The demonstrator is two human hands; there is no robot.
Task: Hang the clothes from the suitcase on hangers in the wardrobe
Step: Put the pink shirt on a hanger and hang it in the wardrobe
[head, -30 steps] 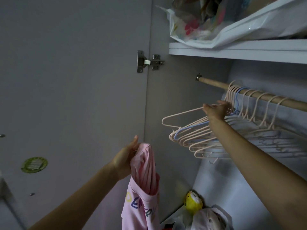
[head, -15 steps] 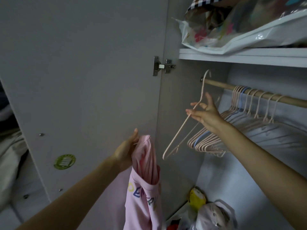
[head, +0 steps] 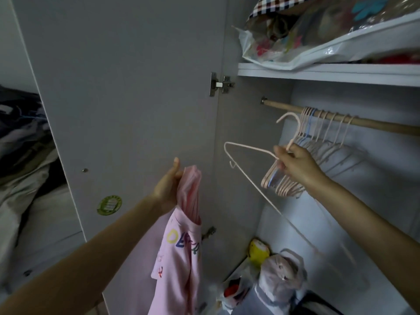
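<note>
**Hanger in one hand, pink top in the other**

Our right hand is curled round the neck of a pale pink hanger, pinching it just below the hook. The hanger is off the rail and tilted, its hook up near the rail and its long bar slanting down to the right in front of the wardrobe's back wall. Our left hand grips a pink top by a bunched fold, thumb up, fingers closed round the cloth. The top hangs straight down from that hand, in front of the open door, with coloured letters across its chest. The two hands are apart, and the hanger does not touch the top.

Behind our right hand a bunch of spare hangers hangs on the wooden rail, mostly pink, one blue among them. Above the rail a shelf carries a clear bag stuffed with fabric. At the wardrobe bottom lie a few tied plastic bags and something yellow. A green round sticker sits on the door. At the far left lies a heap of cloth.
</note>
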